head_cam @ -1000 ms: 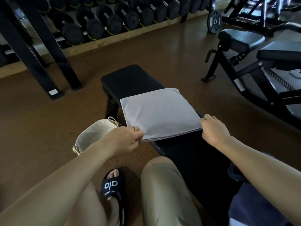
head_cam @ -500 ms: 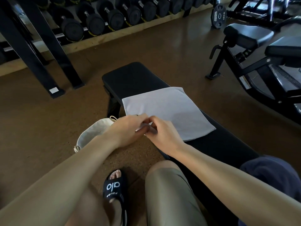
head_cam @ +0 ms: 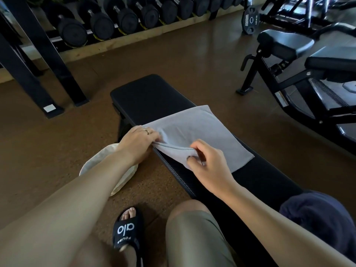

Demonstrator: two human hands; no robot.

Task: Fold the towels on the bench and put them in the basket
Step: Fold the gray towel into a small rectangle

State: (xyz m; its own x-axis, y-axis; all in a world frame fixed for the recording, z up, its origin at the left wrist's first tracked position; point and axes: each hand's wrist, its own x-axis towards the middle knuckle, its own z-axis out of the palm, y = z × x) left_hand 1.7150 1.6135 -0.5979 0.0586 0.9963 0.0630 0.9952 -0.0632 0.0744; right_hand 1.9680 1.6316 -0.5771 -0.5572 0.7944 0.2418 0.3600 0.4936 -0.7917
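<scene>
A light grey towel [head_cam: 202, 135] lies spread across the black padded bench [head_cam: 146, 95]. My left hand [head_cam: 137, 143] pinches the towel's near left corner at the bench's left edge. My right hand [head_cam: 208, 166] grips the near edge a little to the right and holds it lifted off the bench, so a fold of cloth stretches between both hands. A cream cloth basket [head_cam: 100, 166] sits on the floor left of the bench, partly hidden under my left forearm. A dark blue towel [head_cam: 317, 214] is heaped on the bench near my right elbow.
A dumbbell rack [head_cam: 125, 18] runs along the far wall, with its black legs [head_cam: 48, 60] at the left. Another workout bench and machine frame [head_cam: 300, 60] stand at the right. My foot in a black slide [head_cam: 127, 232] rests on the brown floor by my knee.
My right hand went from the towel's right corner over to my left hand, then drew back right along the near edge. The near edge is now lifted and bunched between both hands.
</scene>
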